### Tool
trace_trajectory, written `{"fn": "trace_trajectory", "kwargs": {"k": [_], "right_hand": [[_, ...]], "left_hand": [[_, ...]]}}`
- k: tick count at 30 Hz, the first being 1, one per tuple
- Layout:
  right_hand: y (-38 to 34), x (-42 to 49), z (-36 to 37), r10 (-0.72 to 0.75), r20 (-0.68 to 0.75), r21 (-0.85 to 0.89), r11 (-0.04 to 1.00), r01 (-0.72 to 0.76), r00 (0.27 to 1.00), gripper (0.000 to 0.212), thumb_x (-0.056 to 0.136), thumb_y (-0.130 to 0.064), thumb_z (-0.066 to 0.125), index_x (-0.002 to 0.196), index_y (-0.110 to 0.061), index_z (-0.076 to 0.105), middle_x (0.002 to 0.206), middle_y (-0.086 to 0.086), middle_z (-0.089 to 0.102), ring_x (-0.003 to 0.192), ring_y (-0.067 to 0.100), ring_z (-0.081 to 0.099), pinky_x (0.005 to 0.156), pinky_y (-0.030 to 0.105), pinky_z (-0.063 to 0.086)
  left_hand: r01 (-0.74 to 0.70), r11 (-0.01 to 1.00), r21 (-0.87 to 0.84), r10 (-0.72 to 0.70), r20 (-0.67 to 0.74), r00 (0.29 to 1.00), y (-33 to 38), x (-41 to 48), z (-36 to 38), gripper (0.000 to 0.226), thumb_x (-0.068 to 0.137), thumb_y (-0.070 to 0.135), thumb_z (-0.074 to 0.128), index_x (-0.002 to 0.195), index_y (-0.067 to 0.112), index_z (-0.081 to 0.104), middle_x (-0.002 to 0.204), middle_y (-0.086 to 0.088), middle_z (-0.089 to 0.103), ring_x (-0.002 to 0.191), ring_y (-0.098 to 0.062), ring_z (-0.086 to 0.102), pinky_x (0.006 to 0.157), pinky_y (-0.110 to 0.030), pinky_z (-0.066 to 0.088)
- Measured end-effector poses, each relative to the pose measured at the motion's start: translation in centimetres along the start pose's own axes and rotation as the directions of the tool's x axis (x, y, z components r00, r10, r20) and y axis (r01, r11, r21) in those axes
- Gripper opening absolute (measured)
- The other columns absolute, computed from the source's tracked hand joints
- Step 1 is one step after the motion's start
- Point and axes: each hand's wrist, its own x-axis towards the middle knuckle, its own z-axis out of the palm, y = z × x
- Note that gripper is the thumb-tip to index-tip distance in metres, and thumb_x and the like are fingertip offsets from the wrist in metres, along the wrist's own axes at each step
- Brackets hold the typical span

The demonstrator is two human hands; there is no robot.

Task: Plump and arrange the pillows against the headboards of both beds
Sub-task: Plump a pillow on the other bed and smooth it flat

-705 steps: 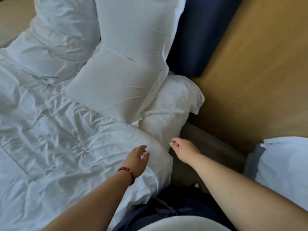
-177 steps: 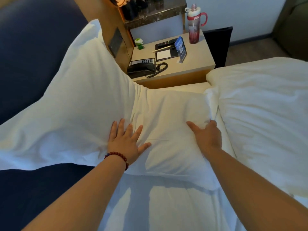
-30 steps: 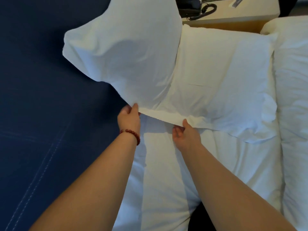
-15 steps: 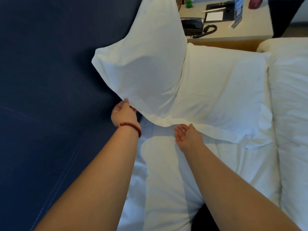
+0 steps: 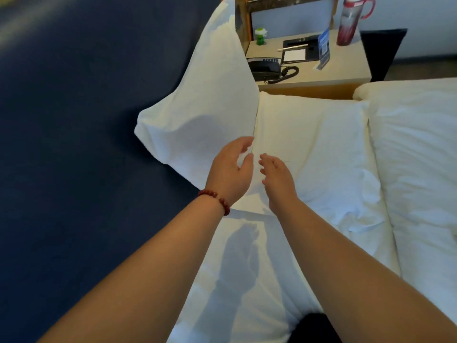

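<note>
A white pillow stands on edge, leaning against the dark blue headboard. A second white pillow lies flat on the bed beside it. My left hand, with a red bead bracelet on the wrist, hovers in front of the upright pillow with relaxed fingers and holds nothing. My right hand is just to its right, over the flat pillow, fingers straight and empty. Whether either hand touches the fabric is unclear.
A white duvet is bunched on the right. A wooden nightstand beyond the pillows carries a black phone, a notepad, a blue card, a green figure and a red bottle. White sheet lies below my arms.
Both hands have let go of the upright pillow's lower edge and moved up in front of the pillows. The pillow now leans on the headboard unsupported.
</note>
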Motion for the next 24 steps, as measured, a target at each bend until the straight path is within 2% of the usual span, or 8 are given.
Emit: {"fn": "trace_trajectory", "kwargs": {"k": [3, 7, 11, 13, 15, 17, 19, 24], "right_hand": [[-0.8, 3.7, -1.9, -0.150, -0.011, -0.174, 0.974, 0.146, 0.989, 0.028, 0.100, -0.042, 0.047, 0.119, -0.026, 0.060, 0.112, -0.012, 0.062, 0.107, 0.010, 0.058, 0.088, 0.026, 0.046], [-1.6, 11.7, -3.7, -0.348, -0.008, -0.457, 0.835, 0.306, 0.938, 0.034, 0.101, -0.041, 0.045, 0.129, -0.025, 0.056, 0.135, -0.005, 0.054, 0.116, 0.010, 0.052, 0.097, 0.026, 0.043], [-3.2, 20.9, -6.5, -0.497, 0.053, -0.793, 0.506, 0.339, 0.866, 0.045, 0.100, -0.047, 0.043, 0.139, -0.027, 0.048, 0.149, 0.001, 0.044, 0.137, 0.023, 0.039, 0.113, 0.040, 0.031], [-3.5, 25.0, -8.5, -0.438, 0.107, -0.930, 0.274, 0.246, 0.892, 0.056, 0.099, -0.057, 0.028, 0.150, -0.032, 0.031, 0.160, 0.003, 0.025, 0.148, 0.026, 0.018, 0.120, 0.046, 0.014], [-3.1, 27.6, -9.9, -0.338, 0.123, -0.976, 0.130, 0.175, 0.933, 0.067, 0.096, -0.066, 0.009, 0.154, -0.035, 0.014, 0.164, 0.003, 0.007, 0.151, 0.027, 0.001, 0.121, 0.048, -0.001], [-2.2, 28.3, -10.5, -0.339, 0.140, -0.981, 0.077, 0.176, 0.930, 0.071, 0.093, -0.069, 0.000, 0.155, -0.036, 0.007, 0.165, 0.003, 0.001, 0.151, 0.027, -0.004, 0.121, 0.049, -0.005], [-1.6, 28.1, -10.5, -0.345, 0.149, -0.976, 0.098, 0.193, 0.927, 0.071, 0.092, -0.067, -0.004, 0.155, -0.035, 0.003, 0.165, 0.004, -0.002, 0.151, 0.026, -0.007, 0.120, 0.049, -0.007], [-2.2, 27.8, -10.5, -0.278, 0.169, -0.975, 0.096, 0.202, 0.946, 0.071, 0.091, -0.069, -0.006, 0.154, -0.036, -0.007, 0.164, 0.003, -0.013, 0.149, 0.026, -0.016, 0.119, 0.050, -0.011]], "left_hand": [[-0.218, 0.933, 0.287, 0.221, 0.022, 0.975, -0.2, 5.0, 1.7, 0.038, 0.099, 0.014, 0.045, 0.136, 0.018, 0.052, 0.139, 0.000, 0.053, 0.128, -0.015, 0.045, 0.107, -0.021, 0.030], [-0.205, 0.806, 0.555, 0.207, 0.061, 0.976, -1.4, 13.6, 4.9, 0.044, 0.103, 0.021, 0.037, 0.146, 0.018, 0.039, 0.153, -0.004, 0.039, 0.144, -0.022, 0.027, 0.118, -0.035, 0.018], [-0.158, 0.460, 0.874, 0.100, 0.125, 0.987, -3.3, 21.0, 8.4, 0.057, 0.102, 0.046, 0.018, 0.155, 0.024, 0.015, 0.163, -0.004, 0.015, 0.150, -0.028, 0.002, 0.119, -0.048, -0.007], [-0.131, 0.302, 0.944, 0.049, 0.121, 0.991, -5.0, 23.0, 9.6, 0.066, 0.098, 0.057, 0.011, 0.156, 0.024, 0.007, 0.164, -0.008, 0.003, 0.149, -0.033, -0.010, 0.112, -0.053, -0.022], [-0.139, 0.205, 0.969, 0.020, 0.137, 0.990, -7.0, 23.7, 10.2, 0.072, 0.096, 0.061, 0.007, 0.155, 0.021, 0.001, 0.163, -0.010, -0.011, 0.146, -0.035, -0.022, 0.106, -0.053, -0.032], [-0.145, 0.203, 0.968, 0.008, 0.147, 0.989, -8.7, 23.8, 10.3, 0.072, 0.095, 0.061, 0.005, 0.155, 0.021, -0.005, 0.162, -0.009, -0.020, 0.144, -0.032, -0.028, 0.105, -0.050, -0.035], [-0.135, 0.233, 0.963, -0.019, 0.143, 0.989, -9.6, 23.7, 10.4, 0.072, 0.095, 0.061, 0.003, 0.155, 0.023, -0.007, 0.161, -0.007, -0.021, 0.144, -0.030, -0.029, 0.106, -0.047, -0.034], [-0.043, 0.258, 0.965, -0.096, 0.070, 0.993, -9.5, 23.8, 11.4, 0.073, 0.094, 0.060, 0.001, 0.157, 0.024, 0.009, 0.164, -0.006, -0.006, 0.148, -0.028, -0.019, 0.112, -0.046, -0.027]]}}
